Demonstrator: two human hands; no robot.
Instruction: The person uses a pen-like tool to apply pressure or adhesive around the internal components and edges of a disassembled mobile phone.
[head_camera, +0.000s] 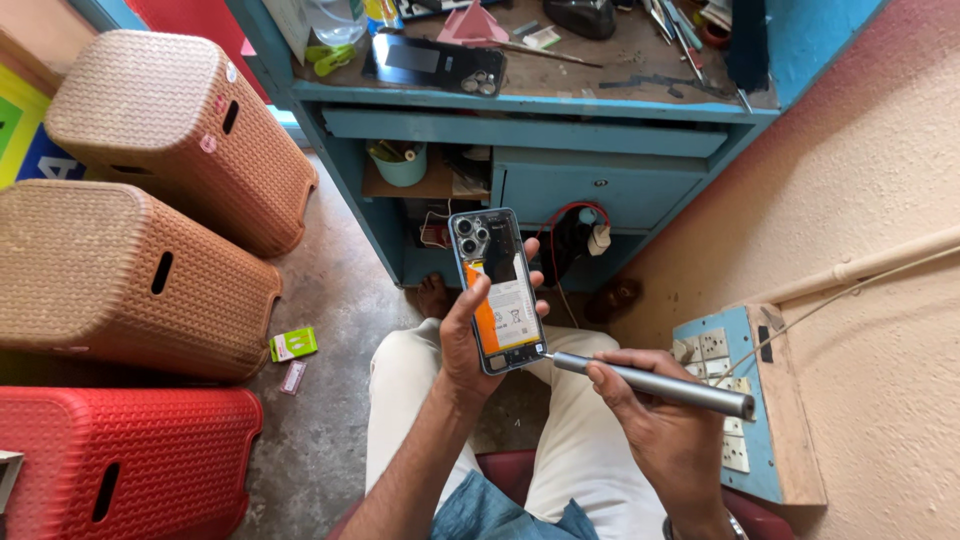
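Note:
My left hand (462, 340) holds an opened smartphone (498, 290) upright over my lap, its back cover off, showing camera lenses at the top and a white and orange battery. My right hand (655, 420) grips a grey metal pen-shaped screwdriver (650, 383) like a pencil. Its thin tip touches the phone's lower right corner. A dark phone back cover (435, 62) lies on the blue workbench (520, 100) ahead.
Tan plastic stools (130, 270) and a red one (130, 460) are stacked on their sides at left. A green box (293, 344) lies on the floor. A blue board of wall sockets (745, 400) hangs at right. Tools litter the bench top.

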